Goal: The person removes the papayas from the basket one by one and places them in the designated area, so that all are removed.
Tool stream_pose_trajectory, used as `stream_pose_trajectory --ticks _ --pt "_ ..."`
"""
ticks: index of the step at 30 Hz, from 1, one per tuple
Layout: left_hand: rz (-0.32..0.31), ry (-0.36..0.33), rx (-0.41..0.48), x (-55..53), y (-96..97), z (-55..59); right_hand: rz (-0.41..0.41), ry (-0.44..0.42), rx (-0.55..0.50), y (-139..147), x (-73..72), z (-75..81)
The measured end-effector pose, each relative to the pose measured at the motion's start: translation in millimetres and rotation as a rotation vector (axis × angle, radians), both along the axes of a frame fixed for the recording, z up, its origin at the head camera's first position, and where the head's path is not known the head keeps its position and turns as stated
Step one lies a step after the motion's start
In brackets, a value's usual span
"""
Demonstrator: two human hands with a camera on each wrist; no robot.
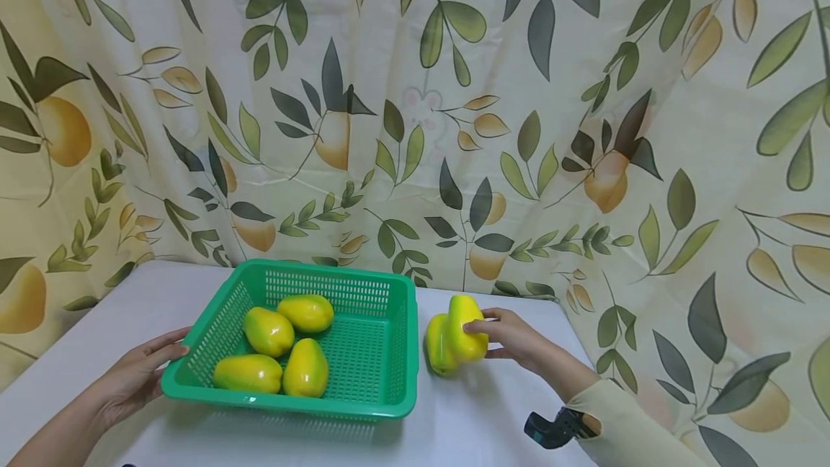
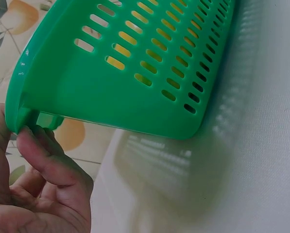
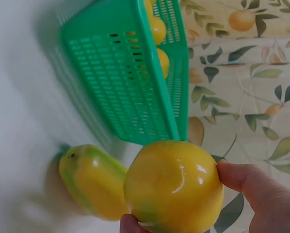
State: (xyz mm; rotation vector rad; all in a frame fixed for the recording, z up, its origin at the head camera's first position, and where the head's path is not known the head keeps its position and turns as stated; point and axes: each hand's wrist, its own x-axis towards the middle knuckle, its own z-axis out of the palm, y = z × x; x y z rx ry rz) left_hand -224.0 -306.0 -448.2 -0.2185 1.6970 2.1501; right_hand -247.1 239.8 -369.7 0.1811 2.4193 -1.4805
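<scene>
My left hand [image 1: 139,373] pinches the left rim of a green plastic basket [image 1: 402,352], thumb and fingers on either side of the edge, as the left wrist view shows closely. Several glossy yellow-green fruits, mango- or papaya-like, lie in the basket's left half, one of them [image 1: 308,367] near its front wall. To the right of the basket, my right hand [image 1: 515,337] holds another such fruit [image 3: 176,187] between thumb and fingers. Beside and partly behind it, a similar fruit [image 3: 93,182] with green streaks rests on the table. Some right-hand fingers are hidden by the held fruit.
A white-covered table [image 1: 493,416] carries everything. Behind it hangs a curtain [image 1: 415,128] printed with leaves and fruit, reaching the table's back edge. A black device [image 1: 554,429] is strapped at my right wrist.
</scene>
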Motion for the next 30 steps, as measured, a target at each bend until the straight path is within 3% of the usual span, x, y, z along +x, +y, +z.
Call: stream_pose_trajectory --ticks 7,16,23,30 --pt "-0.003 0.008 -0.008 0.0 -0.8 -0.6 -0.009 -0.018 0.043 12 2.1 -5.6" --pt "-0.007 0.009 0.008 0.1 -1.3 -1.7 -0.056 -0.046 -0.023 25 -2.5 -16.1" --pt "-0.042 0.03 0.035 0.9 -2.2 -1.4 -0.071 -0.057 0.012 33 -4.9 -23.8" --pt "-0.014 0.018 0.019 0.2 -0.5 -1.5 -0.089 -0.089 0.02 39 -9.3 -36.5"
